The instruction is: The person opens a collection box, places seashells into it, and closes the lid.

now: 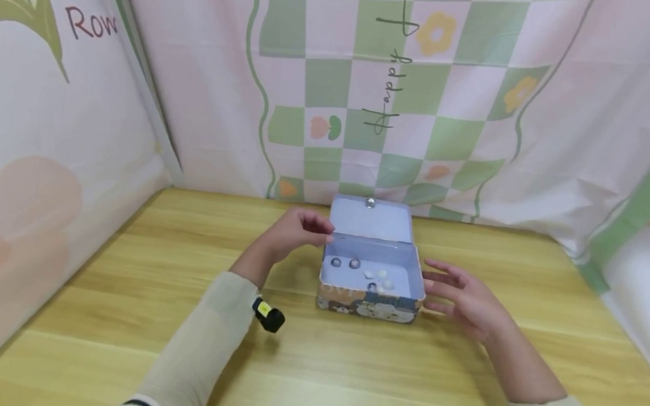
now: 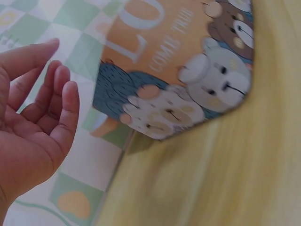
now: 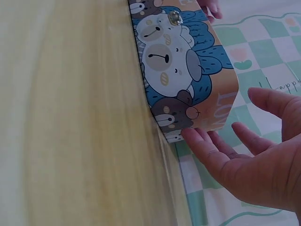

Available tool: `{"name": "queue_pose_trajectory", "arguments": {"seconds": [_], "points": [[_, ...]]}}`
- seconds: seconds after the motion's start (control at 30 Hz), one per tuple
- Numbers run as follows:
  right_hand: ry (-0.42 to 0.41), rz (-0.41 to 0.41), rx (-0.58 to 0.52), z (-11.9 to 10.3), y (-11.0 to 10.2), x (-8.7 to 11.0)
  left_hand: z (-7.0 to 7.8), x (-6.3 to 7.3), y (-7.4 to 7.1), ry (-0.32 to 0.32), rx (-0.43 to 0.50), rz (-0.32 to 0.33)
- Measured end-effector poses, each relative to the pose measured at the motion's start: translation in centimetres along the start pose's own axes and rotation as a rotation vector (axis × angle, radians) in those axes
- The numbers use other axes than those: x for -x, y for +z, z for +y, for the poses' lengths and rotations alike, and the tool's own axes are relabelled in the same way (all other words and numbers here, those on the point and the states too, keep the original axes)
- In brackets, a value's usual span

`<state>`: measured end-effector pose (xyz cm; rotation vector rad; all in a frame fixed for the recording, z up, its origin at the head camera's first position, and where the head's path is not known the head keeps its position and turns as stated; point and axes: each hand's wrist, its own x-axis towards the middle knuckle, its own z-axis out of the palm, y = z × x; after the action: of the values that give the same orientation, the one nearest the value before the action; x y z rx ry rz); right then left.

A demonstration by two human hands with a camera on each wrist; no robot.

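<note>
A small hinged tin box point(image 1: 345, 303) printed with cartoon bears stands on the table, its lid point(image 1: 371, 219) tipped back. Inside lie a few dark round beads point(image 1: 354, 264) and several whitish pieces point(image 1: 384, 275), too small to identify. My left hand point(image 1: 293, 236) hovers by the box's rear left corner, fingers loosely bent; the left wrist view shows a gap between the fingers point(image 2: 70, 101) and the printed wall. Beside the right wall is my right hand point(image 1: 470, 299), fingers spread. Its fingertips come close to the tin; whether they touch I cannot tell.
The wooden table point(image 1: 345, 372) carries the box near its back edge. A checkered curtain point(image 1: 326, 80) hangs right behind the lid, and a printed fabric wall point(image 1: 46, 140) borders the left side. Each sleeve bears a small black camera point(image 1: 272, 318).
</note>
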<state>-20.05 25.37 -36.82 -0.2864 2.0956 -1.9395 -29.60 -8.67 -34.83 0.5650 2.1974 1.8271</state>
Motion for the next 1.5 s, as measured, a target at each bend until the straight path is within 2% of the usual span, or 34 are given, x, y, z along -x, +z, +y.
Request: {"name": "queue_pose_trajectory", "arguments": {"seconds": [0.27,0.53,0.67,0.8,0.9,1.03,1.13,1.33,1.43,1.5], "points": [[-0.025,0.024,0.03,-0.5,-0.5,-0.9,-2.0,0.8,-0.4,0.005,0.225,0.14],[-0.034,0.069,0.072,-0.7,-0.8,-1.9,-2.9,0.2,-0.5,-0.069,0.473,0.234],[-0.039,0.086,0.06,-0.7,-1.0,-2.8,-3.5,-0.1,-0.7,-0.093,0.541,0.256],[-0.049,0.104,0.039,-0.8,-1.5,-3.9,-4.1,-0.6,-1.2,-0.129,0.507,0.242],[-0.059,0.114,0.033,-0.9,-1.9,-4.7,-4.5,-1.0,-1.3,-0.151,0.443,0.198],[-0.064,0.108,0.064,-1.0,-2.3,-5.7,-4.8,-1.6,-1.3,-0.168,0.351,0.133],[-0.051,0.096,0.104,-1.0,-2.6,-6.5,-4.9,-2.1,-1.0,-0.167,0.309,0.112],[-0.01,0.064,0.14,-0.5,-3.2,-8.0,-5.2,-3.1,-0.7,-0.197,0.275,0.133],[0.011,0.047,0.147,-0.4,-3.1,-8.7,-5.5,-3.4,-0.8,-0.225,0.298,0.162],[0.024,0.047,0.153,-0.4,-3.0,-9.1,-5.5,-3.6,-0.8,-0.222,0.312,0.175]]}}
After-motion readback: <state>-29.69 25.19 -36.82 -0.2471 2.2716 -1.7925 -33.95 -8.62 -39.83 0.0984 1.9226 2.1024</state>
